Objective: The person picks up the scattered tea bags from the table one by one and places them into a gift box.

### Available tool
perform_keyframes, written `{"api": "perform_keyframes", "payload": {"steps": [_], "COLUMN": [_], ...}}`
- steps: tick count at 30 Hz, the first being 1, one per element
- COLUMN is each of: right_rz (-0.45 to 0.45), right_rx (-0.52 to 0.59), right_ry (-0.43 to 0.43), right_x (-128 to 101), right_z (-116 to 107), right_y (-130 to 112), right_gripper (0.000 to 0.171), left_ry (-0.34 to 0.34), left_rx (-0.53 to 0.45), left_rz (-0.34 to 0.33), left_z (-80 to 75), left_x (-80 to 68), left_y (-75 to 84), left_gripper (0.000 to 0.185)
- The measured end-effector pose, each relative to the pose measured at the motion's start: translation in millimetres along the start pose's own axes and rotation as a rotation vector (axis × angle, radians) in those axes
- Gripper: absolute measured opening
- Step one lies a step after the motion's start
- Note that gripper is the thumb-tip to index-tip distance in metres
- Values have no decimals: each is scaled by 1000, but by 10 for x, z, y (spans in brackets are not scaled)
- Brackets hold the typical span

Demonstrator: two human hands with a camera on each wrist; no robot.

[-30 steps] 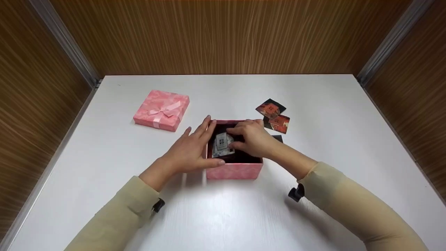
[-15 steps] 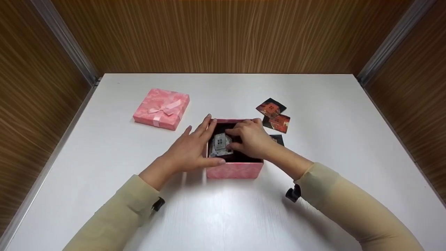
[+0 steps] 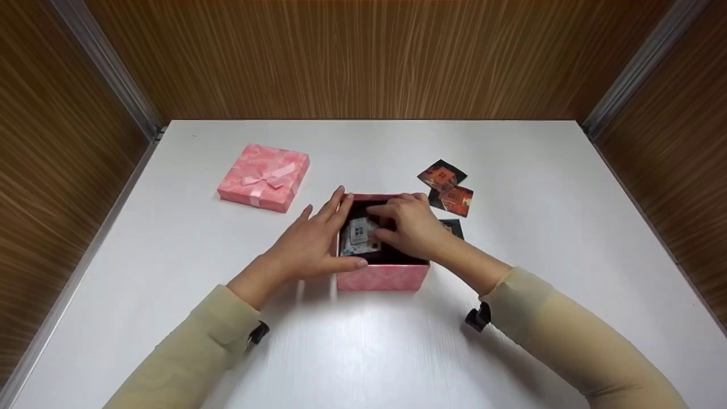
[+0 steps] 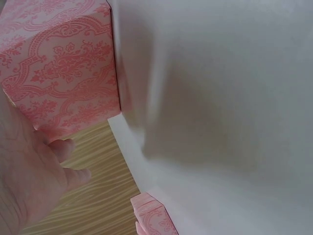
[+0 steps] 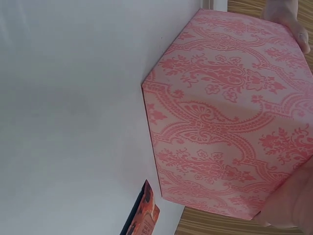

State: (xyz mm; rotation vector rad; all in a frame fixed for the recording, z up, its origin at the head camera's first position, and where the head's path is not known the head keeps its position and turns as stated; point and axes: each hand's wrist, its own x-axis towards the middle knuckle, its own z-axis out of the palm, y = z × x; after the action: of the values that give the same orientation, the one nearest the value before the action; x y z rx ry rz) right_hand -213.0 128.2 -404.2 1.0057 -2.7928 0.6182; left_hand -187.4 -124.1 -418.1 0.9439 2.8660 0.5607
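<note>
Pink box (image 3: 381,276) braced by flat left hand (image 3: 309,247), right hand (image 3: 413,227) fingers hidden inside over packets (image 3: 359,236), grip unclear

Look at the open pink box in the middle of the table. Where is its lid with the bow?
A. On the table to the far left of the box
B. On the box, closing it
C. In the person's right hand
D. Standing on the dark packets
A: the lid with the bow lies flat on the table, left of and beyond the open pink box, apart from both hands.
</note>
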Motion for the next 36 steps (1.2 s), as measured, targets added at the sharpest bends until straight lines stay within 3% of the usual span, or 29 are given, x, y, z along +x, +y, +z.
{"api": "perform_keyframes", "payload": {"steps": [5,10,17,19,24,30,36], "right_rz": [-46,-47,124,182,320,471,568], "right_rx": [148,257,411,410,374,445,536], "right_ry": [109,197,271,277,243,157,68], "right_x": [-33,-89,-153,-183,-284,-405,-487], "right_z": [-31,-232,-559,-610,-637,-523,-446], "right_y": [88,218,621,776,1148,1538,1761], "right_gripper": [42,42,42,43,49,61,73], "left_ry": [3,2,6,0,-3,-8,-7], "left_rx": [2,1,15,16,18,11,13], "left_rz": [0,-3,-4,-6,-13,-16,-6], "left_z": [13,12,-12,-16,-15,-10,-9], "left_x": [5,-8,-22,-24,-26,-19,-3], "left_y": [-1,-6,-16,-15,-14,2,16], "left_gripper": [123,123,124,124,125,124,124]}}
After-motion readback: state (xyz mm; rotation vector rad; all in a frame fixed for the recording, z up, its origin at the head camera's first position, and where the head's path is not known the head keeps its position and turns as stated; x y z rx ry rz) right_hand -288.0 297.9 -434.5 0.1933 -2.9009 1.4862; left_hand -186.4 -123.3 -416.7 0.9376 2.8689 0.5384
